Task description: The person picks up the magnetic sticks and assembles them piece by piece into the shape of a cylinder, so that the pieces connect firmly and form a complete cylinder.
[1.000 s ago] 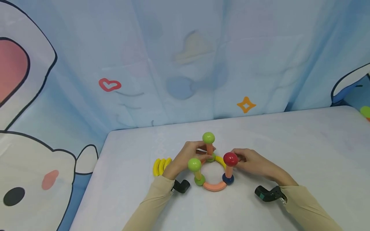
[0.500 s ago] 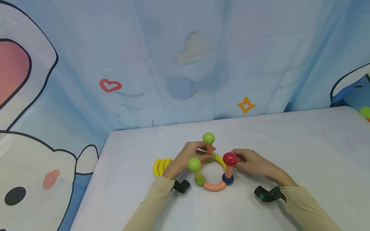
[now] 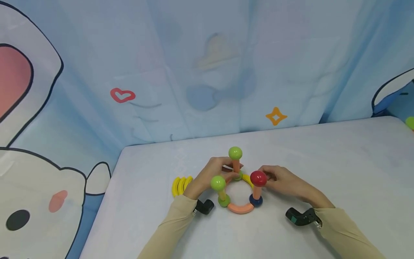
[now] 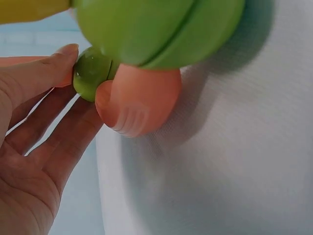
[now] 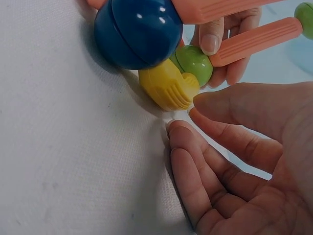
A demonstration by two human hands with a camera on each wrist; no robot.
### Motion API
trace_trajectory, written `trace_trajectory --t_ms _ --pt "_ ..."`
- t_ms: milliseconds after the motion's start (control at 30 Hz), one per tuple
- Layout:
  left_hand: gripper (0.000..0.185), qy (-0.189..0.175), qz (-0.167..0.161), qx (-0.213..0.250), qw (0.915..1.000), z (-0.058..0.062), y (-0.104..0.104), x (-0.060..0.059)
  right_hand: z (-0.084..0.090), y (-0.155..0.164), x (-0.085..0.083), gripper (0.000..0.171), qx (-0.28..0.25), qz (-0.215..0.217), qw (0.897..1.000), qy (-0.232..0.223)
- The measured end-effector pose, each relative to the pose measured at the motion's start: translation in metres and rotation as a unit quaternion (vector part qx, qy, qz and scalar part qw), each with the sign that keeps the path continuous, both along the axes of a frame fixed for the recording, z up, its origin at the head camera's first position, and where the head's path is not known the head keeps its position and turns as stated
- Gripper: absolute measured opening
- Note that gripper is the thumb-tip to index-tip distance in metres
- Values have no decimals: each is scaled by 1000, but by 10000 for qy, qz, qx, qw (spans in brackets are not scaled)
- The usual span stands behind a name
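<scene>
A toy ring of curved pieces stands on the white table (image 3: pixel 323 162), with three upright sticks topped by balls. The far post has a green top ball (image 3: pixel 235 153); the near ones have a green ball (image 3: pixel 218 183) and a red ball (image 3: pixel 258 178) over a blue base ball (image 5: pixel 139 29). My left hand (image 3: pixel 230 175) pinches the far post's green base ball (image 4: pixel 90 73) between thumb and fingers. My right hand (image 3: pixel 270 177) lies beside the ring. Its thumb tip touches the yellow curved piece (image 5: pixel 168 90), and its fingers lie nearly straight on the cloth.
A stack of yellow curved pieces (image 3: pixel 181 184) lies just left of my left wrist. An orange curved piece (image 3: pixel 240 208) closes the ring's near side. A printed fabric backdrop (image 3: pixel 207 72) hangs behind the table. A green object (image 3: pixel 410 123) sits at the far right edge.
</scene>
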State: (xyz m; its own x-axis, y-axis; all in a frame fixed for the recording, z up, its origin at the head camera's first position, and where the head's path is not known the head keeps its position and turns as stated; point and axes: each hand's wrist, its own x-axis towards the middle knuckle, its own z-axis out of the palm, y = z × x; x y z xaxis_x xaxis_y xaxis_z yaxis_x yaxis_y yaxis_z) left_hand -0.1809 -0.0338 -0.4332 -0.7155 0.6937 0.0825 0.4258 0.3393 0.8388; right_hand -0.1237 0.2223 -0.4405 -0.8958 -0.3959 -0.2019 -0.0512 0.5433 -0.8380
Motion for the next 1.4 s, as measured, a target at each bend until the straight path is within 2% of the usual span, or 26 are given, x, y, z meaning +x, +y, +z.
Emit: trace_trajectory --t_ms 267,533,667,867,967,1233,1400 --pt "19 -249 106 -15 9996 -1 -1 0 0 0 -1 23 -66 32 10000 -2" --pt "30 -11 28 -113 9999 -7 -4 1 0 -1 -1 24 23 40 10000 0" --pt "30 54 61 -65 9999 -9 -6 1 0 -1 -1 24 98 -7 9999 54" --pt "30 141 104 -118 9998 -11 -9 1 -1 -1 -1 16 101 -52 9999 93" --pt "32 142 106 -162 9997 -13 -10 2 -2 -1 -1 18 104 -40 9999 98" --pt "32 -3 483 192 9986 -11 -16 5 -3 1 -1 21 64 52 9999 112" --pt "29 -131 566 271 9979 -8 -18 6 -3 2 -1 26 48 99 9998 161"
